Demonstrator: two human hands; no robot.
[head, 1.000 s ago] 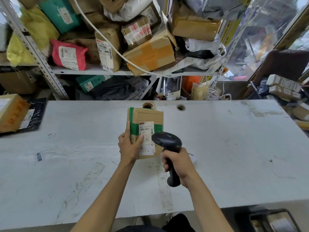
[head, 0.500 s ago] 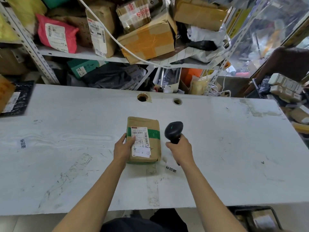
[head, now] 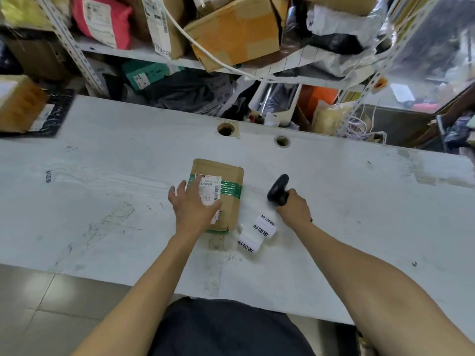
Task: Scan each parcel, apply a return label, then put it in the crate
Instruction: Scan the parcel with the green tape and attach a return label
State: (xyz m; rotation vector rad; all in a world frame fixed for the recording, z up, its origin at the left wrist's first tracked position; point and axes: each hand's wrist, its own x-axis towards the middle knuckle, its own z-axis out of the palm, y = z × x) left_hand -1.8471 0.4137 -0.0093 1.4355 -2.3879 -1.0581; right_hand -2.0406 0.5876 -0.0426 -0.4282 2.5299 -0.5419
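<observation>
1. Left hand (head: 193, 210) lies flat and open on the parcel (head: 221, 191), mid-table (head: 102, 227).
2. Parcel looks like a light, stiff cardboard box; probably best gripped by its side edges.
3. Return labels (head: 257, 233) sit just beside it.
4. Right hand (head: 293, 208) is wrapped around the scanner (head: 278, 187).

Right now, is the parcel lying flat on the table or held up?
Lying flat. The parcel rests label-up on the table, with the left hand spread open on top; the right hand holds the scanner beside it.
</observation>
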